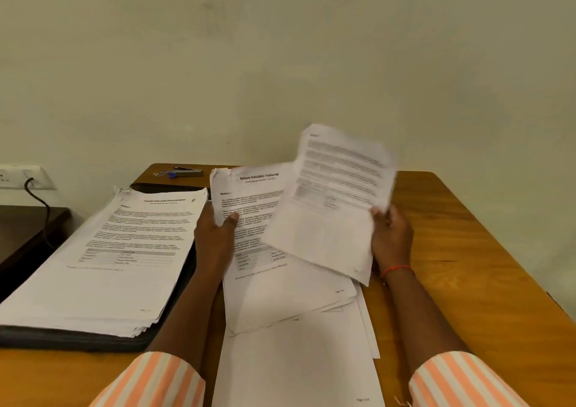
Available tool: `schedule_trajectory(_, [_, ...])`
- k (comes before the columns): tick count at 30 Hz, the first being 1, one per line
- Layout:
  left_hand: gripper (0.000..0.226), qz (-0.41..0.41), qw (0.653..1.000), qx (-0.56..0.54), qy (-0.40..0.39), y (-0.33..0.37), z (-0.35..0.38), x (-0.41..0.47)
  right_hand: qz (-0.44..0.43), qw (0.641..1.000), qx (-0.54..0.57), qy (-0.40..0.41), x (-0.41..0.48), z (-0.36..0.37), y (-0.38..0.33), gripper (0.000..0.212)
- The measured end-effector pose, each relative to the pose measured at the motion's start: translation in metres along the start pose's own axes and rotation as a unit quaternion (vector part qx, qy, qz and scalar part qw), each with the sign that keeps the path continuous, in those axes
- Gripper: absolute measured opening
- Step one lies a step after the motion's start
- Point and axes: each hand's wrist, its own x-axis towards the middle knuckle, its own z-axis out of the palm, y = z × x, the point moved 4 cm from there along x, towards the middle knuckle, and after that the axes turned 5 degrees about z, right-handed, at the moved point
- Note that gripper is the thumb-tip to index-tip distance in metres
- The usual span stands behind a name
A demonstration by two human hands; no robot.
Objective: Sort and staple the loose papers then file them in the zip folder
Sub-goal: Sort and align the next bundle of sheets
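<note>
My left hand (215,235) grips the left edge of a bundle of printed sheets (255,207) headed "Sample Education Transcript", thumb on top. My right hand (391,235) pinches the right edge of a separate, motion-blurred sheet (336,194) lifted above that bundle. More loose papers (296,344) lie on the wooden table (467,266) under both. To the left, a thick stack of papers (118,250) rests on the dark zip folder (78,339). A stapler (187,173) lies at the table's far edge.
A plain wall stands right behind the table. At far left a wall socket (18,177) has a black cable running down past a dark side table (25,229). Bare wood shows on the table's right side.
</note>
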Motion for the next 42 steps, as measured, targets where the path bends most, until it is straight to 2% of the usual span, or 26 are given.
schedule_trajectory(2, [0.022,-0.040,0.996,-0.080,0.007,-0.006,-0.003,0.008,0.013,0.989,-0.004,0.146,0.004,-0.019,0.000,0.014])
schedule_trajectory(3, [0.021,-0.064,0.991,-0.119,0.009,-0.007,-0.005,0.011,0.020,0.982,0.006,0.188,0.005,-0.026,0.002,0.014])
schedule_trajectory(6, [0.026,-0.122,0.972,-0.199,0.022,-0.010,-0.010,0.015,0.030,0.977,0.026,0.209,0.005,-0.030,0.006,0.017])
schedule_trajectory(9, [0.029,-0.135,0.974,-0.179,0.008,-0.001,-0.009,0.012,0.007,0.985,-0.011,0.170,0.005,-0.024,0.004,0.018])
schedule_trajectory(11, [0.028,-0.105,0.984,-0.144,-0.001,0.007,-0.008,0.008,0.008,0.994,-0.028,0.108,0.005,-0.016,0.003,0.015])
schedule_trajectory(13, [0.029,-0.076,0.991,-0.110,-0.010,0.010,-0.005,0.005,0.014,1.000,-0.018,-0.016,0.002,-0.001,0.001,0.011])
schedule_trajectory(16, [0.031,-0.051,0.993,-0.105,-0.012,0.012,0.000,-0.001,0.047,0.972,0.023,-0.227,-0.016,0.024,-0.007,0.017])
schedule_trajectory(19, [0.031,-0.019,0.997,-0.062,-0.043,0.016,0.009,-0.006,0.027,0.951,0.030,-0.305,-0.037,0.043,-0.019,0.016])
schedule_trajectory(21, [0.030,-0.017,0.998,-0.039,-0.045,0.012,0.013,-0.007,0.008,0.947,0.047,-0.317,-0.046,0.048,-0.025,0.019])
schedule_trajectory(24, [0.035,-0.007,1.000,0.013,-0.012,0.002,0.008,0.001,0.026,0.951,0.059,-0.304,-0.049,0.046,-0.031,0.023])
schedule_trajectory(28, [0.024,-0.034,0.999,-0.037,-0.014,0.006,0.004,-0.001,0.077,0.946,0.079,-0.304,-0.049,0.043,-0.032,0.019])
schedule_trajectory(32, [0.025,-0.015,0.999,-0.043,0.008,0.009,0.005,-0.005,0.129,0.941,0.118,-0.290,-0.049,0.040,-0.034,0.054])
schedule_trajectory(33, [0.031,-0.013,0.999,-0.049,0.011,0.011,0.006,-0.005,0.138,0.933,0.142,-0.300,-0.048,0.038,-0.034,0.052])
schedule_trajectory(35, [0.043,-0.032,0.994,-0.103,0.012,0.014,0.007,-0.006,0.132,0.922,0.144,-0.335,-0.048,0.039,-0.033,0.034])
schedule_trajectory(37, [0.044,-0.068,0.980,-0.187,-0.004,0.015,0.008,-0.005,0.102,0.924,0.111,-0.352,-0.047,0.041,-0.031,0.037])
schedule_trajectory(39, [0.039,-0.094,0.957,-0.269,-0.052,0.020,0.013,-0.005,0.065,0.942,0.109,-0.311,-0.045,0.042,-0.033,0.040])
schedule_trajectory(40, [0.036,-0.094,0.951,-0.282,-0.081,0.023,0.016,-0.008,0.052,0.952,0.129,-0.274,-0.044,0.040,-0.036,0.040])
schedule_trajectory(42, [0.029,-0.068,0.960,-0.241,-0.125,0.029,0.022,-0.016,0.037,0.960,0.171,-0.219,-0.044,0.037,-0.042,0.040])
